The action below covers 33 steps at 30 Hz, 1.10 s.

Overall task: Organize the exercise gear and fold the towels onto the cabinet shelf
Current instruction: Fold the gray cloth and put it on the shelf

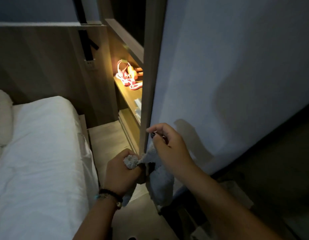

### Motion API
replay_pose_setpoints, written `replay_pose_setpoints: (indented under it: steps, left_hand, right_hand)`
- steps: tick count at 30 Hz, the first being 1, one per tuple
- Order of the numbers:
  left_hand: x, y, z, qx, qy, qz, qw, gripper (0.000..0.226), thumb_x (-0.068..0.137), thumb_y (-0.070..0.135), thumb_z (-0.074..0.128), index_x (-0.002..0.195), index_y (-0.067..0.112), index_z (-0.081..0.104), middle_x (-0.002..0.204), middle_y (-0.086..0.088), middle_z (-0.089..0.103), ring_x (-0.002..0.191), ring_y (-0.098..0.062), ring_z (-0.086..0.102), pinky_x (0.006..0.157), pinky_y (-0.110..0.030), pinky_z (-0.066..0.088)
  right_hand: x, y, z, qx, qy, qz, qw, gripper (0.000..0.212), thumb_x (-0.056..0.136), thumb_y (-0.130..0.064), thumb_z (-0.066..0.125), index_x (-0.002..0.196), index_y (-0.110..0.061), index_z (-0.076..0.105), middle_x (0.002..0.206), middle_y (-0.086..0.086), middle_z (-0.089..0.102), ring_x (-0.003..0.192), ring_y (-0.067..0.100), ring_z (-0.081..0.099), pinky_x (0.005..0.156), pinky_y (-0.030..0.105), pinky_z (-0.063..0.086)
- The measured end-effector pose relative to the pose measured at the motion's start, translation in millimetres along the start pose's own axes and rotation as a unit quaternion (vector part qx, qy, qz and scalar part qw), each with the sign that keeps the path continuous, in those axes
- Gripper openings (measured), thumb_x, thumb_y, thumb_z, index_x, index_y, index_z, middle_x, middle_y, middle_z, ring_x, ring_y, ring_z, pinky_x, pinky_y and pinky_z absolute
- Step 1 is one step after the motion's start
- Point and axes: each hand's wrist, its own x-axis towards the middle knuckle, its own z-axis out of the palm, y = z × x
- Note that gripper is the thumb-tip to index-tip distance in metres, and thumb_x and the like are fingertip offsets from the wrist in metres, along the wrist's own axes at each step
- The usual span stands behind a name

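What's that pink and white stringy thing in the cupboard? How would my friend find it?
Find the tall cabinet beside the white bed and look at its lit shelf. At the back lies the pink-and-white corded gear. It is the only bright pink, looped thing there; the pale items nearer the front are flat.

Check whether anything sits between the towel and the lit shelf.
Partly. The towel, gripped by the left hand and right hand, hangs at the near edge of the door, which hides much of the shelf. The opening left of the door looks clear; a pink rope lies at the shelf's far end.
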Motion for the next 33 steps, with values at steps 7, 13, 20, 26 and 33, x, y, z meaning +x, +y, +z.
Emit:
replay_pose_setpoints:
  steps: [7, 13, 20, 26, 33]
  left_hand:
    - [60.9, -42.7, -9.8, 0.083, -0.063, -0.058, 0.993, 0.011, 0.071, 0.027, 0.066, 0.073, 0.023, 0.055, 0.068, 0.006, 0.062, 0.068, -0.017, 0.061, 0.063, -0.039, 0.054]
    - [90.1, -84.6, -39.4, -0.036, 0.026, -0.160, 0.986, 0.016, 0.081, 0.005, 0.067, 0.078, 0.020, 0.066, 0.080, 0.004, 0.069, 0.076, -0.009, 0.064, 0.068, -0.024, 0.048]
    - [153.1, -72.1, -66.4, -0.077, 0.141, -0.135, 0.978, 0.009, 0.085, 0.004, 0.067, 0.081, 0.003, 0.059, 0.073, -0.005, 0.060, 0.058, 0.001, 0.051, 0.055, -0.010, 0.041]
    - [235.9, -65.5, -83.3, -0.052, 0.163, -0.092, 0.981, 0.026, 0.083, 0.003, 0.064, 0.086, 0.029, 0.063, 0.088, 0.012, 0.065, 0.082, -0.001, 0.061, 0.072, -0.015, 0.047]
    - [306.7, -77.8, -102.1, -0.007, 0.189, -0.096, 0.977, 0.016, 0.085, 0.010, 0.065, 0.089, 0.025, 0.069, 0.096, 0.007, 0.065, 0.085, 0.002, 0.058, 0.070, 0.000, 0.040]
  right_hand:
    - [69.0, -9.6, 57.4, 0.023, 0.021, -0.018, 0.999, 0.023, 0.098, -0.008, 0.044, 0.103, -0.021, 0.063, 0.088, -0.007, 0.063, 0.081, -0.001, 0.058, 0.071, 0.011, 0.047]
    - [117.1, 6.9, 66.8, 0.044, 0.088, -0.003, 0.995, 0.021, 0.096, -0.006, 0.047, 0.102, -0.019, 0.062, 0.077, 0.001, 0.058, 0.054, 0.001, 0.045, 0.049, 0.013, 0.038]
    - [163.0, 48.0, 82.7, -0.123, -0.003, 0.001, 0.992, 0.008, 0.090, -0.018, 0.062, 0.092, -0.026, 0.065, 0.083, -0.008, 0.065, 0.073, 0.005, 0.060, 0.062, 0.024, 0.051]
    - [227.2, 71.8, 93.7, -0.184, -0.021, 0.070, 0.980, 0.016, 0.085, -0.013, 0.057, 0.085, -0.027, 0.066, 0.079, -0.003, 0.065, 0.068, 0.017, 0.062, 0.066, 0.041, 0.056]
    - [318.7, 68.9, 109.6, -0.194, -0.050, 0.057, 0.978, 0.011, 0.087, -0.022, 0.059, 0.093, -0.030, 0.064, 0.088, -0.005, 0.066, 0.072, 0.012, 0.061, 0.071, 0.038, 0.057]
